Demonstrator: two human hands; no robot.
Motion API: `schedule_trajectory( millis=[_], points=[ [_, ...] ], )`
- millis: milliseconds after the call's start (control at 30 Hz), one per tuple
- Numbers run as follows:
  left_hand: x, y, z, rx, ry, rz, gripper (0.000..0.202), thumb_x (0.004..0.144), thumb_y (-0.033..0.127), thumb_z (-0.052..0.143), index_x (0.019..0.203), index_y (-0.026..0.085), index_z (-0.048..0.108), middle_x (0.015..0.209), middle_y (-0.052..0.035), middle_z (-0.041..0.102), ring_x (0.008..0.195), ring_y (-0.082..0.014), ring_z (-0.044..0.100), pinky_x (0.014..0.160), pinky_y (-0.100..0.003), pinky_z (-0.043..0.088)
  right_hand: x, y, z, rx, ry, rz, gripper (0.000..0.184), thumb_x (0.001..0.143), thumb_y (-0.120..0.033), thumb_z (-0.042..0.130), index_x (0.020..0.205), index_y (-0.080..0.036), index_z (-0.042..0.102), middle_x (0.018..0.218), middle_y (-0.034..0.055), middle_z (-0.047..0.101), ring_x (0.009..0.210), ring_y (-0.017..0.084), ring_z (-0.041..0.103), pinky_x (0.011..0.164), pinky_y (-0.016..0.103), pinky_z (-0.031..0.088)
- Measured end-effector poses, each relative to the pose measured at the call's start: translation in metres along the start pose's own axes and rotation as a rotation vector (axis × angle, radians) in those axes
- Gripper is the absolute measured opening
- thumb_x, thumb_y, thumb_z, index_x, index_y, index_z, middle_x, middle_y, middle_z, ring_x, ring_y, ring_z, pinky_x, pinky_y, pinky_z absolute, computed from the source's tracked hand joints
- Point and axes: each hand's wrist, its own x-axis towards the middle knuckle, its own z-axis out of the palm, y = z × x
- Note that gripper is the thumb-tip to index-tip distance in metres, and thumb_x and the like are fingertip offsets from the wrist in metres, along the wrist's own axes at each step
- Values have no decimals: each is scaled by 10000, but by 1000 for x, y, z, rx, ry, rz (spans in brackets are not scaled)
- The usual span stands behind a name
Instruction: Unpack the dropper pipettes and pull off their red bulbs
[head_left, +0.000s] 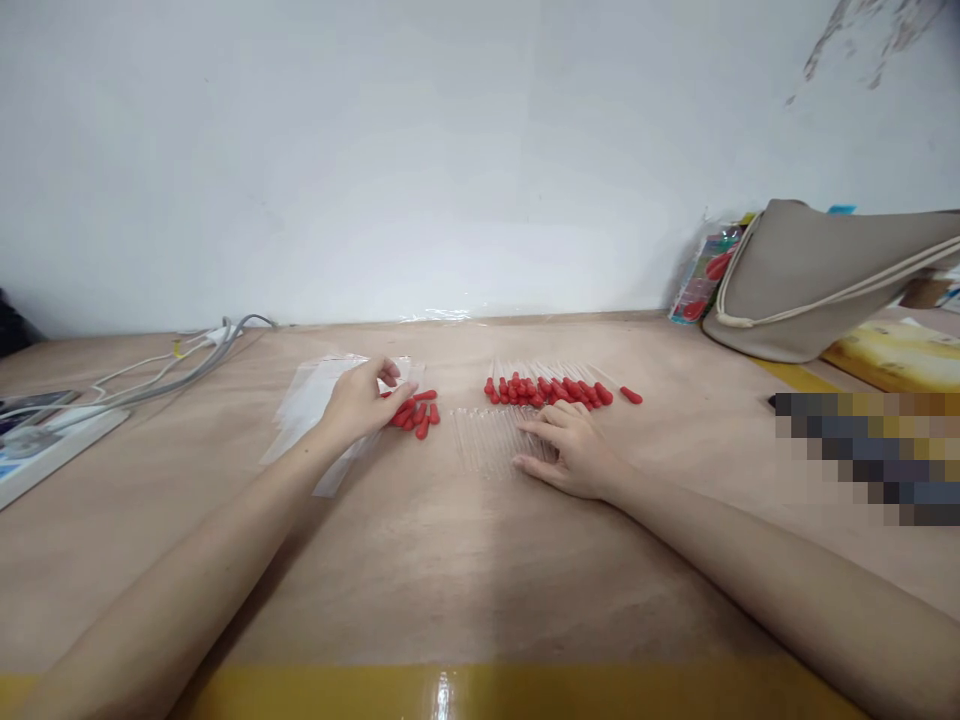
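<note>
While the right hand (574,450) lies unclenched, clear tubes (487,440) at its nine o'clock, a sideways brush could scatter them; left hand (366,398), red bulbs (422,428) at four o'clock: grip, I cannot tell.

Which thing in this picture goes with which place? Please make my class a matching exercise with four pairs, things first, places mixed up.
Things
1. bag
2. clear tubes
3. power strip
4. small pile of red bulbs

Places
A. at the picture's left edge
B. next to the left hand
C. at the far right, near the wall
D. side by side, under the right hand

Pairs: 1-C, 2-D, 3-A, 4-B
</note>
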Motion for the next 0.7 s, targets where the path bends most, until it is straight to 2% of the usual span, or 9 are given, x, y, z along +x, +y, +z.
schedule_trajectory(
  millis=[100,167,233,333,467,567,700],
  points=[
    [4,22,9,-34,16,145,233,759,421,531,793,190,530,801,-22,624,686,-167,557,636,-283,428,0,1,-1,46,-29,-17,501,736,-575,554,1046,-187,622,854,68,573,803,197,491,730,363,376],
    [7,39,21,-47,-48,250,219,757,397,541,809,185,538,812,-33,623,731,-186,571,680,-309,442,0,2,-1,64,-24,-13,505,740,-567,554,1068,-187,613,871,70,562,806,194,489,732,367,382],
    [11,53,34,-45,-113,299,242,751,397,557,861,181,548,842,-50,626,786,-214,581,709,-338,450,0,2,-1,70,-9,-12,479,750,-549,553,1059,-189,616,878,72,558,808,193,492,733,368,386],
    [18,67,52,-82,-187,269,251,751,382,569,901,181,561,870,-65,643,825,-233,595,740,-358,453,-1,2,-1,68,19,-10,428,762,-518,555,1020,-184,628,885,76,559,813,194,494,734,369,388],
    [27,72,69,-136,-216,187,159,767,317,554,859,187,562,762,-39,665,718,-205,616,683,-327,458,-1,1,0,58,49,21,287,826,-392,511,960,-177,647,874,76,565,805,184,497,735,360,383],
    [30,71,75,-171,-200,158,97,760,241,541,842,188,537,696,-12,657,650,-177,609,617,-288,453,-1,1,0,52,39,28,228,851,-308,478,874,-190,672,846,68,567,797,174,495,733,353,378],
    [27,69,76,-211,-111,103,144,796,221,478,933,175,480,693,-8,628,640,-162,593,598,-276,453,0,2,1,51,20,10,219,847,-317,490,858,-212,682,864,65,570,820,179,498,742,359,385]
  ],
)
